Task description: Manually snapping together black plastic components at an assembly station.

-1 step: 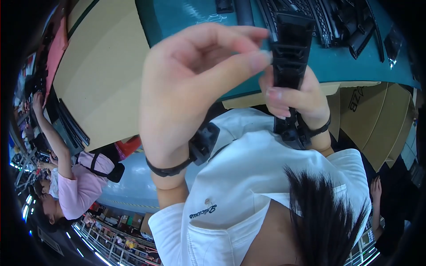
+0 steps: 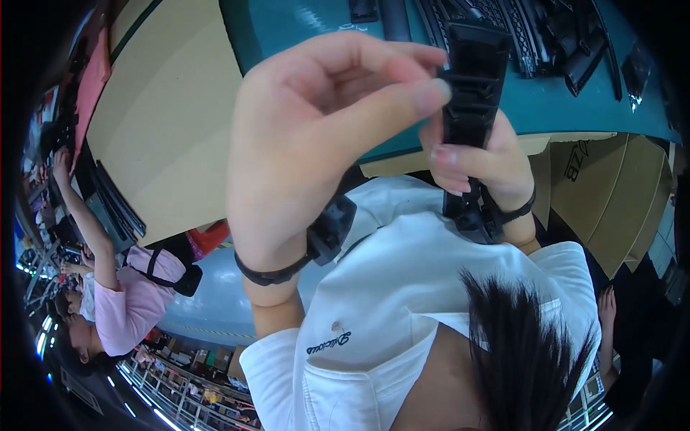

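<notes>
A long black plastic part (image 2: 476, 72) with a wide, ribbed upper end stands nearly upright in front of me. My right hand (image 2: 499, 164) is closed around its narrower lower portion, the thumb lying across the front. To the left, my left hand (image 2: 309, 136) is closed in a pinch, thumb and forefinger tips at the part's left edge. Whatever lies between those fingertips is too small or hidden to make out. Both wrists wear black straps, and a black block (image 2: 332, 228) sits on the left one.
Several black plastic strips (image 2: 528, 39) lie on the green work surface (image 2: 560, 108). Brown cardboard (image 2: 169, 122) covers the left side; an open carton (image 2: 604, 194) stands right. A person in pink (image 2: 136, 298) works at far left; another person's hand (image 2: 608, 305) shows at right.
My left hand has shifted slightly right, bringing its thumb and fingertips onto the black part's left edge. The right hand and the part stay in place.
</notes>
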Demonstrator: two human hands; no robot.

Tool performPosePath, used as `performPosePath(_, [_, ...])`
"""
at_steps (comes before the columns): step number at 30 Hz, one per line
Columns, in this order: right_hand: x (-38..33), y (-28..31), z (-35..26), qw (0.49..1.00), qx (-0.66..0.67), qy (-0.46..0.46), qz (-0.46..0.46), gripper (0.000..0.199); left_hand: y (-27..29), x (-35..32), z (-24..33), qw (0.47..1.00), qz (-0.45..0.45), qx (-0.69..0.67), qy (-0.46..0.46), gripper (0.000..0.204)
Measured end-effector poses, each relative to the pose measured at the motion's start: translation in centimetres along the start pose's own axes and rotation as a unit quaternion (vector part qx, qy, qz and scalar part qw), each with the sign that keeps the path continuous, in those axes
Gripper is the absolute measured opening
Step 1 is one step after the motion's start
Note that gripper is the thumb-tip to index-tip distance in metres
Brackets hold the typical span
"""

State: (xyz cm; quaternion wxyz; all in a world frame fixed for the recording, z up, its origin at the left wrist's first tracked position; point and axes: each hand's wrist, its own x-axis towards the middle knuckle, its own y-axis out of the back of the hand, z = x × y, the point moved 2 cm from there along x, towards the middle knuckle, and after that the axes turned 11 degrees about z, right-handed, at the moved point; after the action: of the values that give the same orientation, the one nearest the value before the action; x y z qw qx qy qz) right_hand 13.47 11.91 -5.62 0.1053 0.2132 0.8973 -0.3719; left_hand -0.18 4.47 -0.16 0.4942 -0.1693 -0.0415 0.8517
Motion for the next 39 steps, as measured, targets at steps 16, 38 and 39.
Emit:
performPosePath(16, [-0.6, -1.8, -1.1, 0.987, -0.122, 0.030, 0.100, 0.030, 0.9, 0.5, 1.7, 0.994, -0.032, 0.092, 0.047, 0.008])
performPosePath(38, [0.1, -3.0, -1.5, 0.977, -0.175, 0.089, 0.086, 0.037, 1.5, 0.4, 1.8, 0.998, -0.017, 0.065, -0.007, 0.006])
performPosePath(39, [0.1, -3.0, -1.4, 0.980, -0.158, 0.085, 0.089, 0.037, 1.5, 0.5, 1.6, 0.998, -0.026, 0.050, -0.027, 0.007])
